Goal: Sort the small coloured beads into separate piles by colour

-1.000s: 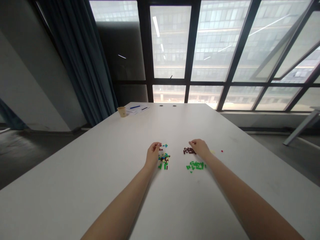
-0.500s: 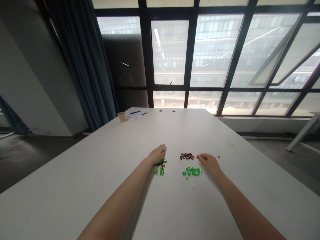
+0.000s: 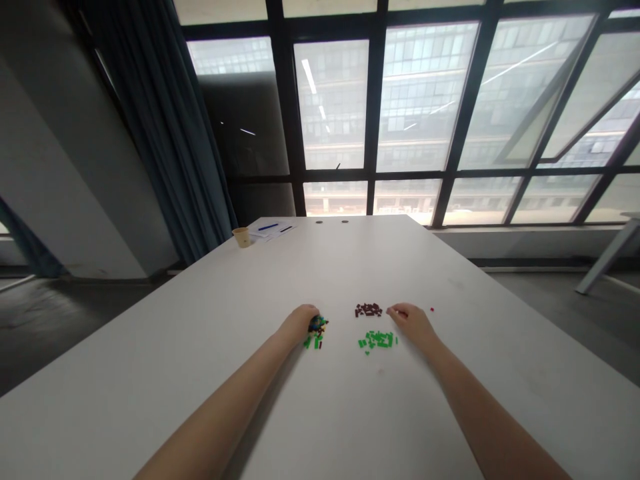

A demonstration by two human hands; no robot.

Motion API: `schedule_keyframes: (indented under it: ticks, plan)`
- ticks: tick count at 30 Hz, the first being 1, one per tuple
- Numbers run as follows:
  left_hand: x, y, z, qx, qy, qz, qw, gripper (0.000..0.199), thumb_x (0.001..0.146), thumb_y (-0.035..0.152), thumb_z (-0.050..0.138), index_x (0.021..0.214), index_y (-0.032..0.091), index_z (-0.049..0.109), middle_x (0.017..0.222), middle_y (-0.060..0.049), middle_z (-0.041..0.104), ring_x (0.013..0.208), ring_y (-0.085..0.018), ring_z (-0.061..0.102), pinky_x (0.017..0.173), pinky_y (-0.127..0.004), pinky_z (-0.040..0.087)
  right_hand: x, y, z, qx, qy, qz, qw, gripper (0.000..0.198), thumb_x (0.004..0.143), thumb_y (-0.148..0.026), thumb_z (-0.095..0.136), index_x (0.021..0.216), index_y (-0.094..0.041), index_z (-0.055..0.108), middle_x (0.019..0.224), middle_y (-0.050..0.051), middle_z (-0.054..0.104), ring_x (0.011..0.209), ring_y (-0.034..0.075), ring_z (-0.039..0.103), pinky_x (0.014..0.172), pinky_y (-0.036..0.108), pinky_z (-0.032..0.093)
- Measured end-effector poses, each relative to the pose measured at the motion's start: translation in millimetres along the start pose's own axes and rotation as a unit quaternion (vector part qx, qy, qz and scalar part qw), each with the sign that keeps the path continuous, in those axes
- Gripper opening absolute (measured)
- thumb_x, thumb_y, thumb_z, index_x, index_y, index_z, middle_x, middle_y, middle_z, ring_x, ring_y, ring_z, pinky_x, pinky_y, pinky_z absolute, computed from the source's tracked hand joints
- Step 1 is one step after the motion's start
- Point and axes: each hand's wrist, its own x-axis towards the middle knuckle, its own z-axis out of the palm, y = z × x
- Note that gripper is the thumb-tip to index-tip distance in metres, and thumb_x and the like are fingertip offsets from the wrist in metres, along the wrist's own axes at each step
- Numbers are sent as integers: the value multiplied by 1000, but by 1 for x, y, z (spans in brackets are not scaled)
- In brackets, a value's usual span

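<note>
A mixed pile of small toy bricks (image 3: 317,325) in blue, green, yellow and dark red lies on the white table. Curled against its far left side is my left hand (image 3: 299,323), closed, its fingertips partly hidden by the hand and the pile. To the right lies a cluster of dark brown bricks (image 3: 369,310), with bright green bricks (image 3: 379,340) grouped nearer to me. Just right of the brown cluster rests my right hand (image 3: 411,319), thumb and fingers pinched together. Whatever it may hold is too small to make out.
One small red brick (image 3: 432,309) lies right of my right hand. At the table's far left corner stand a paper cup (image 3: 242,237) and papers (image 3: 265,231) with a blue pen (image 3: 269,227) on them. The white table (image 3: 350,413) ends before the windows.
My left hand has drawn back toward me, and its outstretched fingers have curled in at the mixed pile. My right hand stays pinched beside the brown bricks. The view has shifted slightly.
</note>
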Motion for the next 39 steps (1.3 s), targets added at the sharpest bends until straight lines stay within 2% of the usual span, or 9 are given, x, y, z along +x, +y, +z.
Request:
schedule_keyframes:
  ticks: [6, 9, 12, 17, 22, 25, 31, 35, 39]
  plan:
    - [-3, 0, -2, 53, 97, 66, 992, 26, 60, 4, 38, 70, 13, 61, 80, -9, 61, 76, -18, 56, 71, -28, 41, -1, 0, -4, 3, -2, -1, 1000, 35, 74, -39, 41, 69, -17, 66, 59, 2, 61, 56, 14, 52, 54, 23, 35]
    - [-4, 0, -4, 30, 137, 45, 989, 30, 61, 4, 38, 76, 13, 62, 79, -9, 62, 76, -18, 57, 71, -28, 42, 1, 1, -7, 1, -1, -3, 1000, 34, 74, -38, 40, 69, -17, 66, 57, 2, 60, 55, 14, 52, 53, 23, 34]
    - [-5, 4, -7, -37, 182, 13, 982, 32, 63, 6, 41, 85, 16, 61, 76, -6, 63, 72, -17, 58, 71, -28, 44, 2, 2, -12, 6, 4, -1, 1000, 33, 74, -37, 41, 70, -17, 67, 57, 2, 60, 56, 14, 53, 53, 23, 34]
    - [-12, 34, -3, -152, 233, 23, 960, 33, 66, 5, 41, 93, 18, 56, 79, -3, 63, 71, -13, 59, 70, -26, 47, 1, 0, -19, 21, 25, 19, 999, 31, 74, -36, 44, 72, -17, 67, 60, 2, 61, 60, 15, 54, 57, 23, 36]
    - [-22, 73, 26, -190, 266, 96, 940, 18, 74, 14, 46, 88, 19, 55, 85, -3, 61, 73, -12, 59, 70, -27, 50, -2, -5, -17, 22, 16, -7, 1000, 30, 75, -35, 44, 71, -16, 67, 60, 2, 60, 59, 15, 53, 56, 24, 36]
    - [-27, 85, 40, -187, 304, 149, 922, 22, 76, 15, 49, 97, 20, 49, 90, -3, 56, 71, -10, 58, 69, -27, 51, -8, -15, -12, 20, 15, -46, 999, 29, 76, -34, 44, 69, -16, 66, 57, 2, 56, 56, 14, 50, 55, 24, 36]
    - [-37, 90, 43, -110, 298, 265, 911, 26, 81, 18, 46, 106, 22, 40, 100, -5, 52, 73, -9, 59, 72, -28, 50, -26, -46, 4, 65, -28, -212, 975, 13, 71, -24, 55, 81, -21, 64, 62, -1, 52, 61, 12, 48, 62, 24, 38]
    - [-39, 91, 39, -85, 293, 315, 899, 22, 83, 18, 44, 104, 22, 40, 101, -5, 51, 79, -10, 59, 73, -25, 49, -32, -53, 8, 71, -28, -233, 969, 18, 66, -18, 61, 84, -22, 62, 66, -1, 51, 67, 13, 48, 66, 26, 38]
    - [-39, 89, 37, -74, 283, 306, 906, 21, 83, 19, 43, 104, 22, 40, 101, -5, 51, 82, -11, 57, 74, -26, 49, -32, -54, 3, 67, -25, -234, 970, 16, 67, -21, 62, 83, -22, 61, 65, -1, 51, 67, 13, 48, 67, 26, 38]
